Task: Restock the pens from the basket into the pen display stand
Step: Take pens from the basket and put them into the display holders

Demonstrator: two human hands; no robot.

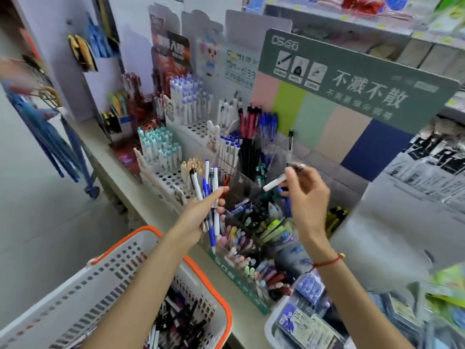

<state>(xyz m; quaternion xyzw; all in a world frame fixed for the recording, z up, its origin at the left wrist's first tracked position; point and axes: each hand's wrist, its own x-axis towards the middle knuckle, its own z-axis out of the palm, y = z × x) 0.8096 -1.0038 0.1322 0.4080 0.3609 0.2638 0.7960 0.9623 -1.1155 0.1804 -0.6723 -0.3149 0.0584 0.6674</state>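
My left hand [201, 212] grips a bunch of pens [210, 195], white, blue and black, upright over the shelf edge. My right hand [305, 195] pinches a single pen [270, 186] with a white end and dark barrel, slanted over the clear compartments of the pen display stand [254, 222]. The stand has a green header card [352, 79] and holds several pens in its sections. A white basket with an orange rim [141, 235] sits at the lower left with several dark pens [176, 321] in it.
Other pen racks [176, 137] with white, teal and blue pens stand to the left along the shelf. A clear tray of packaged refills [302, 318] sits at the lower right. Boxes and packets crowd the right side. Grey floor lies to the left.
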